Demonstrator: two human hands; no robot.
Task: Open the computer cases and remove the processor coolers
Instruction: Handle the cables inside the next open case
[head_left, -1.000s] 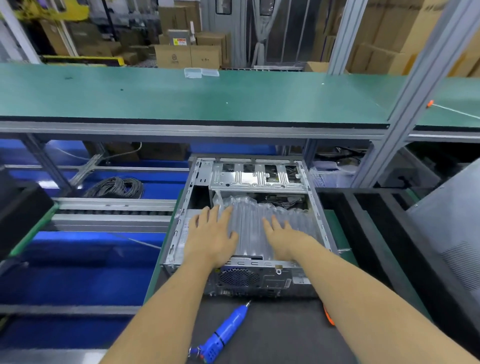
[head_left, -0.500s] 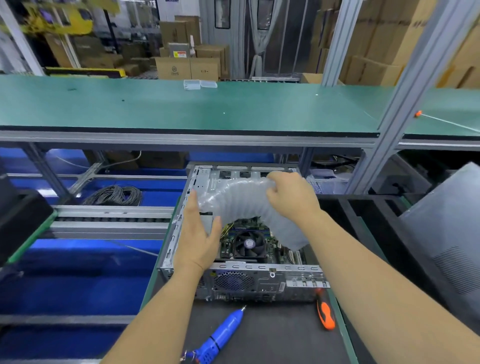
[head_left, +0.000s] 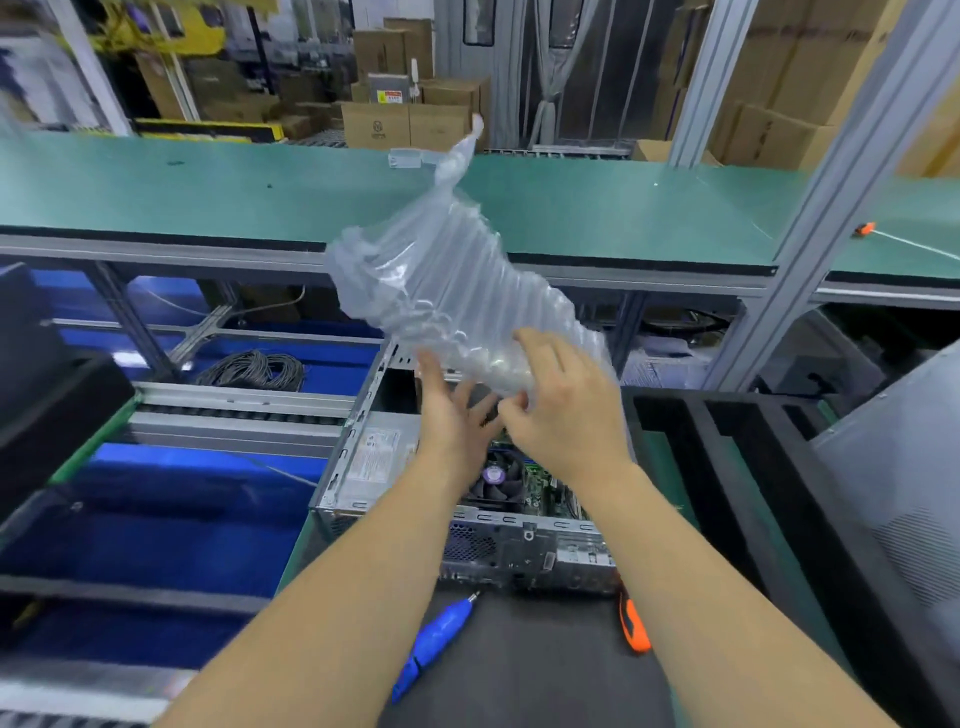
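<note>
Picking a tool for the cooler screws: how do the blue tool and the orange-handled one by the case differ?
The blue tool is longer and lies diagonally, its metal tip toward the computer case. The orange-handled tool looks shorter, and its working end is hidden at the case. Both lie untouched on the dark mat.

One computer case (head_left: 467, 519) sits open on the dark mat, and inside it I count one cooler fan (head_left: 493, 480) showing between the forearms. Two hands are up over it: one left hand (head_left: 452, 415) and one right hand (head_left: 566, 415). There is one clear air-cushion sheet (head_left: 441, 291) in the air above them. On the mat lie two tools: one blue electric screwdriver (head_left: 434, 642) and one orange-handled tool (head_left: 635, 626). One coil of black cable (head_left: 254, 370) rests in the blue tray to the left. Behind the green tabletop (head_left: 208, 192) stand many cardboard boxes, too many and too blurred to count.
</note>
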